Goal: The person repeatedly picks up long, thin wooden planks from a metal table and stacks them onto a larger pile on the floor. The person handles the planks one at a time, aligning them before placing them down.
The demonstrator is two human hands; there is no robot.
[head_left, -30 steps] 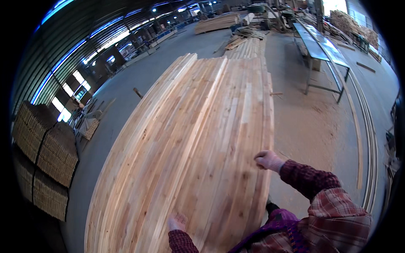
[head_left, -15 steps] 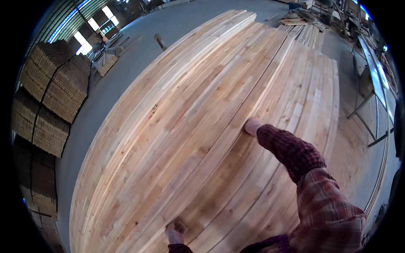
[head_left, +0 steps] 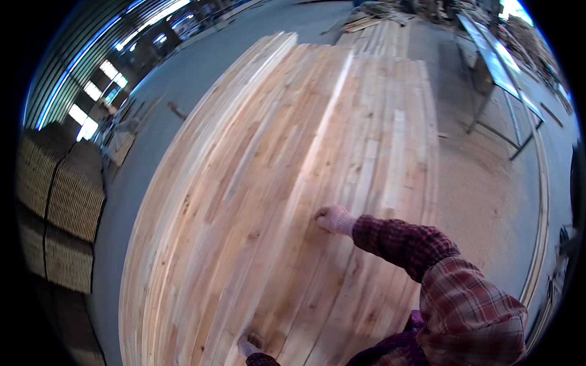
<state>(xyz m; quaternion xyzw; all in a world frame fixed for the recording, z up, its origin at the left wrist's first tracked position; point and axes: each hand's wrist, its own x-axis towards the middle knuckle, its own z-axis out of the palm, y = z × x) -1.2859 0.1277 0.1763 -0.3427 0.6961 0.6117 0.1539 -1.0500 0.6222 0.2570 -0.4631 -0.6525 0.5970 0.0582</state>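
Long pale wooden boards (head_left: 238, 201) lie side by side in a broad stack before me, showing knots and jointed lengths. My right hand (head_left: 334, 219), in a checked dark-red sleeve, is closed at the edge of a board near the middle of the stack. Nearer to me, at the lower edge, my left hand (head_left: 249, 344) has its fingers curled on the same board's near part. Motion blur softens both hands, and the fingertips are partly hidden. A bright, raised board edge (head_left: 320, 137) runs away beyond my right hand.
Strapped stacks of thin wood (head_left: 73, 195) stand at the left. On the right are a metal-legged stand (head_left: 497, 73) and sawdust on the floor (head_left: 488, 201). More long strips and scrap wood (head_left: 375, 24) lie beyond the far end.
The view has turned right, so the stack sits further left in the picture. My right hand has come left and nearer to me, and my left hand is slightly lower. Both remain curled.
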